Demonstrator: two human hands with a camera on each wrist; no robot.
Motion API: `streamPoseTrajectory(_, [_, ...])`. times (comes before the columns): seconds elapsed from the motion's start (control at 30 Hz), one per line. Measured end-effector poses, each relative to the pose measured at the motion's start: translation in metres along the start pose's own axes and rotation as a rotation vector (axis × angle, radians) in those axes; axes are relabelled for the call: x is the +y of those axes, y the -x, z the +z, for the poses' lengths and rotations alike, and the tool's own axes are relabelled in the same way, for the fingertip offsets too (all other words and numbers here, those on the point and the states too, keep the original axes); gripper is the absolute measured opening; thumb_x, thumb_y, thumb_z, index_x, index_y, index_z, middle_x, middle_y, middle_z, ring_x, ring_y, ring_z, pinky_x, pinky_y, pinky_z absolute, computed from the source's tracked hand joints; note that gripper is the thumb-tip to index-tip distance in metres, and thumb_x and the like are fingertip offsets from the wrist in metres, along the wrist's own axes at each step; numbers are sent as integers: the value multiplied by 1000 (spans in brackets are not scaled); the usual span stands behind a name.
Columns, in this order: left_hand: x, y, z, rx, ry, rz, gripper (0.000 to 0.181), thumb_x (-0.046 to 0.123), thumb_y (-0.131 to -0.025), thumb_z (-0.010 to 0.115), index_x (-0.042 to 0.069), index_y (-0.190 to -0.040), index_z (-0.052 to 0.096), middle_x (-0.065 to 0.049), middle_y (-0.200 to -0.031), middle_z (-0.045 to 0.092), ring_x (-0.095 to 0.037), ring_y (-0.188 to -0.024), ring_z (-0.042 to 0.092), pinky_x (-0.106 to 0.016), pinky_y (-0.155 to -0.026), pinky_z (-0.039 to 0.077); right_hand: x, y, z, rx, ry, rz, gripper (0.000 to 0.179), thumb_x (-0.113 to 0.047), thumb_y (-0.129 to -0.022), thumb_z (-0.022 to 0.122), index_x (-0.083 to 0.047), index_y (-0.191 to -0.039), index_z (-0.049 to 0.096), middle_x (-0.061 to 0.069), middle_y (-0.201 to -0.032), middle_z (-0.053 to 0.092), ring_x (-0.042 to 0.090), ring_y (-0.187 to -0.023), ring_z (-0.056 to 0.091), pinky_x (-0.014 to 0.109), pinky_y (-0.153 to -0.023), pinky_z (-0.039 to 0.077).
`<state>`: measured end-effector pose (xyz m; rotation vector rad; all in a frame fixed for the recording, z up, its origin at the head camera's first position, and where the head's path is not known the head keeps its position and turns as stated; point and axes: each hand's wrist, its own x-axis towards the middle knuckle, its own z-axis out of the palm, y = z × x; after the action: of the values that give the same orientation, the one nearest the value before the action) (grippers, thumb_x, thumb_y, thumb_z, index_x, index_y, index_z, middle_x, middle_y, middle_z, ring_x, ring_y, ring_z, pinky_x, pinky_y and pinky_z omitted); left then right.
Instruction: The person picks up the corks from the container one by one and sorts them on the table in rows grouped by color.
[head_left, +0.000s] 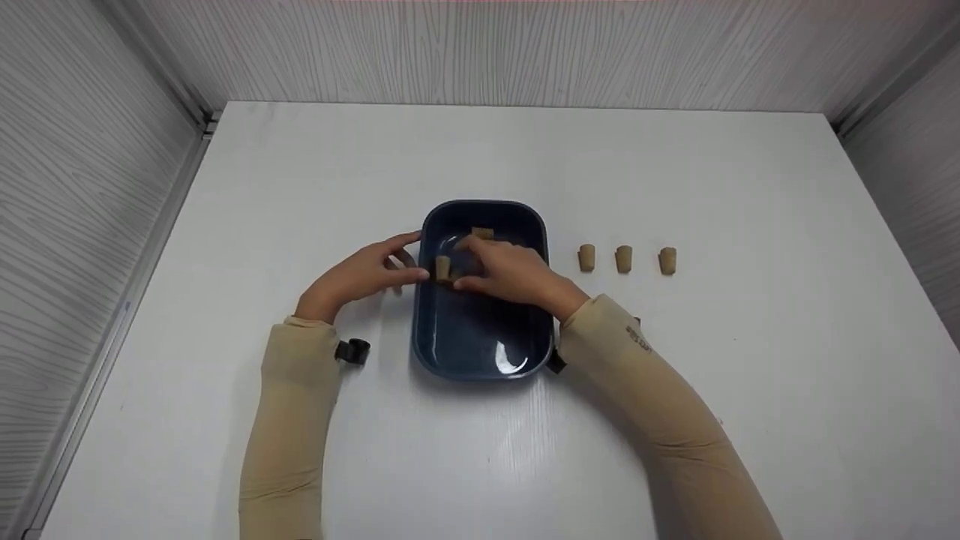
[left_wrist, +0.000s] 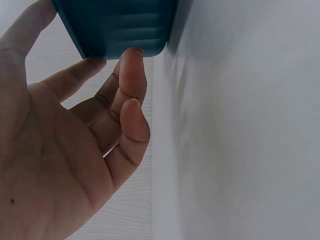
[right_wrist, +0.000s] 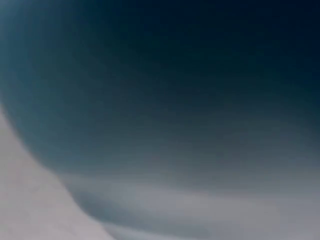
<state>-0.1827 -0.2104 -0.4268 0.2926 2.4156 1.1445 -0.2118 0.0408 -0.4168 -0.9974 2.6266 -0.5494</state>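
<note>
A deep blue rectangular dish (head_left: 480, 337) with rounded corners stands on the table. Two corks show inside it: one cork (head_left: 443, 268) by the left wall, another cork (head_left: 482, 233) near the far end, partly hidden. My right hand (head_left: 517, 271) reaches over the right rim into the dish, thumb and index finger spread apart beside the left cork; its other fingers are hidden. At the dish's left side, my left hand (head_left: 367, 268) touches the rim and wall with thumb and index finger. The left wrist view shows its remaining fingers loosely bent near the wall.
Right of the dish, three corks stand in a row: a near one (head_left: 587, 258), a middle one (head_left: 624, 259) and an outer one (head_left: 667, 261). The white table (head_left: 480, 465) meets wood-grain panels at the back and sides. Only blurred dish wall fills most of the right wrist view.
</note>
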Motion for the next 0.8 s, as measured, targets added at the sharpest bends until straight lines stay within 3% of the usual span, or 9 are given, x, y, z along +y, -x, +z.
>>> streamPoseTrajectory(0.4, [-1,-1,-2,-4,20,12,78,53,-89,63,28,-153,27,-11,-121,58,-25,-87,63,-35,-78,46,4,-4,6,-52,46,1,49,-42,-94,61,-16,-134,49,3,-98,65,20,-80,60,40,-72,50])
streamPoseTrajectory(0.67, [-1,1,-2,-1,14,16,79,53,-90,62,26,-154,25,-12,-123,57,-24,-88,63,-34,-77,46,4,-6,10,-68,51,-29,37,-41,-94,61,-19,-123,54,1,-98,65,18,-84,60,39,-73,49])
streamPoseTrajectory(0.8, [-1,0,-2,-1,12,15,79,53,-90,62,26,-154,25,-12,-123,57,-23,-88,63,-34,-76,46,5,-7,11,-66,51,-30,37,-40,-94,61,-20,-125,54,0,-99,65,18,-84,60,40,-74,49])
